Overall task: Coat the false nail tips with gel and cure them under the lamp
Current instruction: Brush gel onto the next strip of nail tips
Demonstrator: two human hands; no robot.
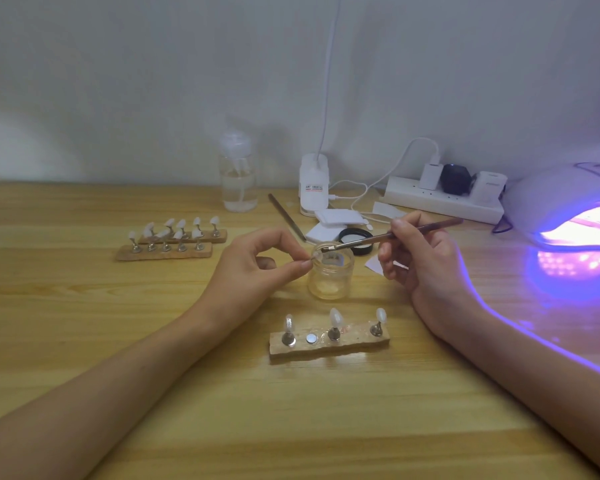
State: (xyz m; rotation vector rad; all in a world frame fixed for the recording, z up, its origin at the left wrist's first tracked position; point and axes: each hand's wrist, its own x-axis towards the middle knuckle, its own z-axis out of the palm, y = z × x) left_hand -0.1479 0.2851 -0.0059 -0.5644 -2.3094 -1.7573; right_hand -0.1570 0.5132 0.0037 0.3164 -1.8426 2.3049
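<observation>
Across the wooden table, both bare forearms came in from the near edge towards the middle. At the right edge the lamp glowed violet, its body cut off by the frame, and its light striped the right forearm.

The left hand hung just left of a clear jar, thumb and forefinger pinched together at the jar's rim, the other fingers arched above them. What they pinched was tiny and pale, perhaps a nail tip on its stem, too small to tell for certain.

The right hand, just right of the jar, gripped a thin brush like a pen. The handle pointed back and to the right, and the bristle end lay over the jar's mouth. Whether it touched the gel inside could not be told.

Nearer the person, a block held three nail tips upright on metal stems, with one bare magnet between the first two. Two more blocks of tips lay well off to the left, too blurred to count.
</observation>
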